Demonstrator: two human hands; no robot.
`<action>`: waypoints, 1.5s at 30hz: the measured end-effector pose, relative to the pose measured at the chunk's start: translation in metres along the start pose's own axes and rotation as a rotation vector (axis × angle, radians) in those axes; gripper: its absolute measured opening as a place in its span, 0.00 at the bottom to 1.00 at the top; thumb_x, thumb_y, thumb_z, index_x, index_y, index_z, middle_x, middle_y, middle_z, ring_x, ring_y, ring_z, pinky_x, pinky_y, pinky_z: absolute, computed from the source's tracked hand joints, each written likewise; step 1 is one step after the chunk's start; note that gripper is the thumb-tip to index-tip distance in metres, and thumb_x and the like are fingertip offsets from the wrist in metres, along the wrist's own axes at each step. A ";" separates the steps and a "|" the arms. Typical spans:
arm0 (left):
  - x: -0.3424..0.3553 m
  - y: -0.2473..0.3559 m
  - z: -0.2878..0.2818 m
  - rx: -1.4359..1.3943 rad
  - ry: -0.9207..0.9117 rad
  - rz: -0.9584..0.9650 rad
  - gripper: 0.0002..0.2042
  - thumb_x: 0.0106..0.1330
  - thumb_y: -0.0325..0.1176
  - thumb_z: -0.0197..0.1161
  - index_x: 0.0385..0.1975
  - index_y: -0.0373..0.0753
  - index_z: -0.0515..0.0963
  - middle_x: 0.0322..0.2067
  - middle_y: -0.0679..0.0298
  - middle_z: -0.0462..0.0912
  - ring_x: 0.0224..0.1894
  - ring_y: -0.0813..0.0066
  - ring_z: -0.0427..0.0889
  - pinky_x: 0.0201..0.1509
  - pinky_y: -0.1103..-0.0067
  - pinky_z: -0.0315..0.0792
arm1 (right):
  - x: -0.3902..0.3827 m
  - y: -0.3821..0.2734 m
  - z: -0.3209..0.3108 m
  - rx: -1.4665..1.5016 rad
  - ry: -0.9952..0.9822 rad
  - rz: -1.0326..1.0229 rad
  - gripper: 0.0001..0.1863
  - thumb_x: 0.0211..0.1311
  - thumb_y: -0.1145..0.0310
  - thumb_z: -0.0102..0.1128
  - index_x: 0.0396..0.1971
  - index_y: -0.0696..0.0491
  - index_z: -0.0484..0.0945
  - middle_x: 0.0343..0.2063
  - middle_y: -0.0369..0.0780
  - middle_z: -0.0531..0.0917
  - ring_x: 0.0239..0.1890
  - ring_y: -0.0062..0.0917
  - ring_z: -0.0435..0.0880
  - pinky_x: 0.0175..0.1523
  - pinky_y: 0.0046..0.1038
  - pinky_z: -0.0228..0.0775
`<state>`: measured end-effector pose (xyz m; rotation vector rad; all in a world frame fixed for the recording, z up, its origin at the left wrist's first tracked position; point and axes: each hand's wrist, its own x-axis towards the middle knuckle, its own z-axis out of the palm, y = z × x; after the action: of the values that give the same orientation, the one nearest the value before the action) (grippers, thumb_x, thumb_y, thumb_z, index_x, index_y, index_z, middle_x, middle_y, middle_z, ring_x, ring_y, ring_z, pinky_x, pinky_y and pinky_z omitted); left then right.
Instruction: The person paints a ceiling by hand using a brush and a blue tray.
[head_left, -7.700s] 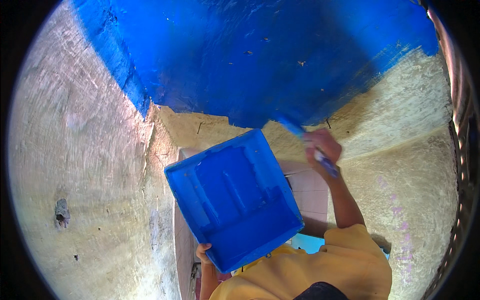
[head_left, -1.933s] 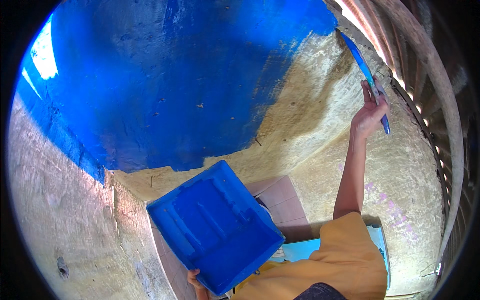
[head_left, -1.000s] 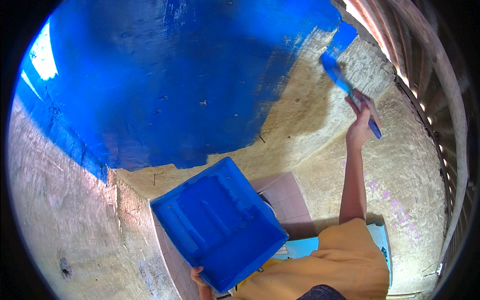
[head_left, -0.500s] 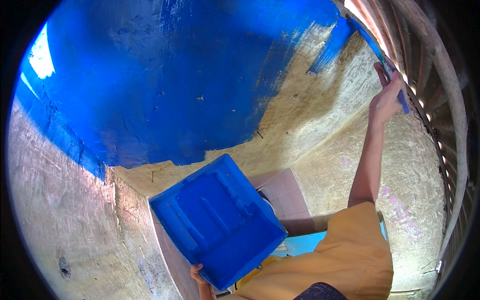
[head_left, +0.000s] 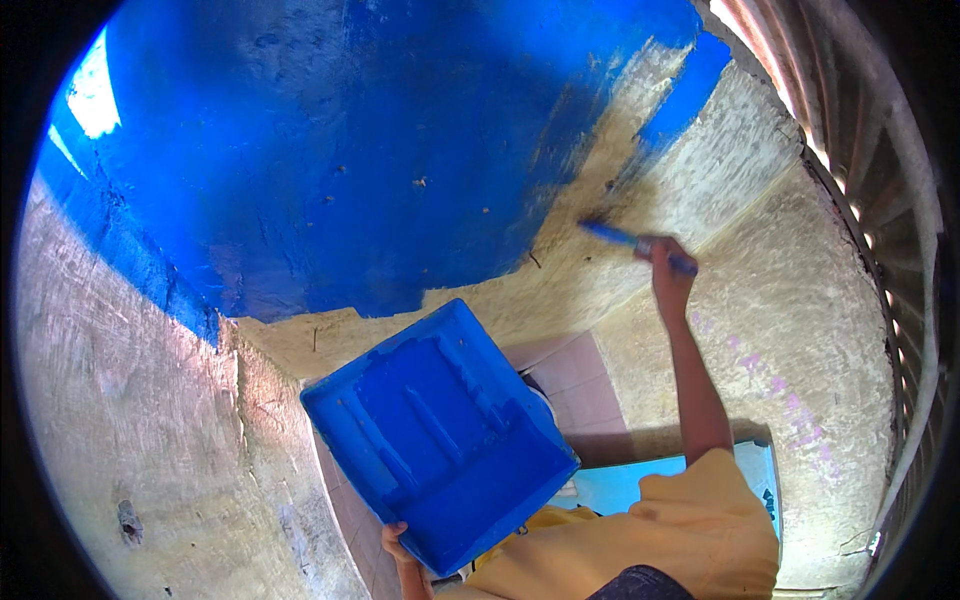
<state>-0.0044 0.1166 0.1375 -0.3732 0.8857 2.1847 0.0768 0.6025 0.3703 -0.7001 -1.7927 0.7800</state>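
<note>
My left hand grips the near left edge of a blue paint tray, which is tilted and coated inside with wet blue paint. My right hand is closed around the handle of a paintbrush. Its blue-coated bristles point left, at or close to the bare part of the wall; whether they touch cannot be made out. Blue paint covers most of the wall ahead. A separate blue stroke runs down the bare strip at upper right.
Unpainted side walls stand at the left and right. Several nails jut from the front wall. Overhead at the right are a pole and corrugated roofing. Below lie pinkish floor tiles and a light-blue surface.
My right hand has swung down and left with the paintbrush, away from the wall's upper right edge. The blue stroke there shows fully. My left hand holds the tray almost where it was.
</note>
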 end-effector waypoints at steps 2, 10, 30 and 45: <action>-0.004 0.004 0.001 0.047 0.018 0.007 0.31 0.44 0.38 0.51 0.51 0.30 0.68 0.47 0.54 0.74 0.50 0.59 0.71 0.57 0.70 0.65 | 0.035 -0.024 -0.011 -0.123 0.030 -0.082 0.12 0.64 0.69 0.51 0.35 0.64 0.77 0.31 0.42 0.81 0.30 0.26 0.82 0.39 0.27 0.77; -0.003 0.003 0.005 0.042 0.029 0.007 0.32 0.43 0.38 0.52 0.52 0.29 0.67 0.48 0.53 0.73 0.50 0.58 0.71 0.57 0.70 0.65 | 0.031 -0.054 -0.017 -0.045 0.460 -0.457 0.16 0.61 0.70 0.45 0.40 0.68 0.73 0.39 0.49 0.78 0.40 0.35 0.80 0.49 0.35 0.75; -0.001 0.009 0.009 0.030 0.033 -0.009 0.31 0.43 0.37 0.52 0.52 0.31 0.68 0.46 0.56 0.74 0.48 0.59 0.72 0.55 0.70 0.67 | 0.065 -0.121 0.003 0.149 0.372 -0.571 0.09 0.61 0.73 0.50 0.34 0.62 0.78 0.34 0.44 0.82 0.34 0.25 0.83 0.35 0.21 0.72; 0.007 0.002 0.003 0.002 0.023 -0.020 0.30 0.43 0.37 0.51 0.51 0.31 0.68 0.46 0.55 0.74 0.48 0.61 0.72 0.55 0.71 0.66 | 0.001 -0.052 0.030 0.070 -0.103 -0.292 0.06 0.57 0.74 0.58 0.27 0.62 0.79 0.26 0.40 0.81 0.25 0.18 0.79 0.30 0.20 0.69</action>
<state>-0.0103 0.1216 0.1375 -0.4056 0.8924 2.1650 0.0426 0.5648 0.4030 -0.3462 -1.8974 0.6873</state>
